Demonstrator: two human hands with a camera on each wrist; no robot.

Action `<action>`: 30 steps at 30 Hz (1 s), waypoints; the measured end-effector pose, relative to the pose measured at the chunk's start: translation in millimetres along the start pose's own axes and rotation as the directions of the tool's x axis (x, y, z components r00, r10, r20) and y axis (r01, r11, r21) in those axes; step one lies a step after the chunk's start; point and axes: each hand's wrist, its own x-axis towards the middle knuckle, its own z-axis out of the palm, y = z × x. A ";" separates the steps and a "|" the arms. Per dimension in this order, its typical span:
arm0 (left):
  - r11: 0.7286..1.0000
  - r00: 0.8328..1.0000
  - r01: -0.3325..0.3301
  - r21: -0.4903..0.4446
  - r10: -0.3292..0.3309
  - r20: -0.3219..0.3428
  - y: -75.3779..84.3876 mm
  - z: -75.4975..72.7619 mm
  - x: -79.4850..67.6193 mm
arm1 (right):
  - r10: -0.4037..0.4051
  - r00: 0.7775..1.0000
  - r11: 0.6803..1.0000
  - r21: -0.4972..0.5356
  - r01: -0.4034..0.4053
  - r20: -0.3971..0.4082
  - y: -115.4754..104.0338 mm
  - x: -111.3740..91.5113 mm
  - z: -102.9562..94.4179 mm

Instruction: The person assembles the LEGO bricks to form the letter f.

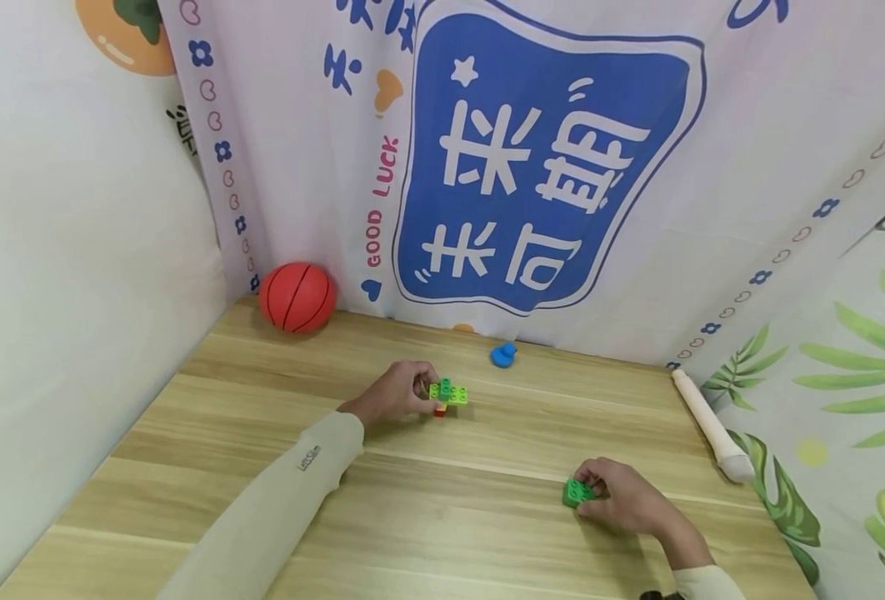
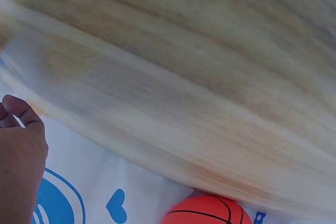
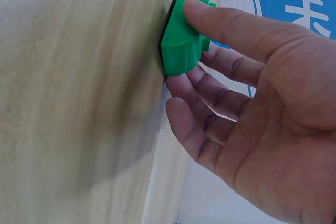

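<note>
My left hand [image 1: 401,390] grips a small stack of toy building bricks [image 1: 457,395] near the middle of the table. A light green brick spreads sideways in it, with a darker green one on top and yellow and red showing below. In the left wrist view only part of this hand [image 2: 20,156] appears, and the stack is out of sight. Farther right and nearer, my right hand [image 1: 626,496] pinches a green building brick [image 1: 573,493] between thumb and fingers. The right wrist view shows this brick [image 3: 181,38] with a slanted end, close over the wooden surface.
A red ball [image 1: 297,297] with black lines sits at the table's back left corner. Behind the stack, a blue toy duck [image 1: 503,355] stands by the printed cloth backdrop [image 1: 637,308]. Along the right edge lies a pale tube-shaped object [image 1: 707,421]. The table [image 1: 427,517] has wood grain.
</note>
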 end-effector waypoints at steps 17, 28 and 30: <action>1.000 1.000 0.012 0.001 -0.012 -0.002 2.9 -3.0 -2.3 | -0.045 0.987 0.998 -0.053 0.037 -0.157 -54.2 59.7 -12.9; 1.000 1.000 0.015 0.005 -0.015 0.007 3.2 -1.8 -0.3 | -0.101 0.964 0.994 -0.058 0.090 -0.245 -97.2 103.8 -11.6; 1.000 1.000 0.009 0.008 -0.009 0.006 2.9 -1.3 -0.5 | -0.127 0.955 0.992 -0.058 0.115 -0.269 -102.0 111.1 -9.4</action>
